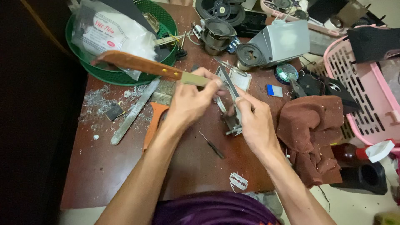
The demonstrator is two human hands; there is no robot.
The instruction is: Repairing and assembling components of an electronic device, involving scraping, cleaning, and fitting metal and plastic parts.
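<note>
Frame centre: left hand (189,102), fingers closed round a wooden-handled knife (141,66), handle running toward upper left. Right hand (254,123), fingers clamped on a small metal part (231,118) above the brown table (104,166). Likely hazard: blade slipping off smooth metal toward the right-hand fingers. Loose razor blade (238,181) at lower centre, near the forearms.

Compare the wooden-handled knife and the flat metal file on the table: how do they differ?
The knife is held in the left hand, raised off the table; the metal file lies flat on the tabletop among grey shavings. The knife has a brown wooden handle with rivets; the file is bare grey metal. Both are long, slim and angled diagonally.
</note>
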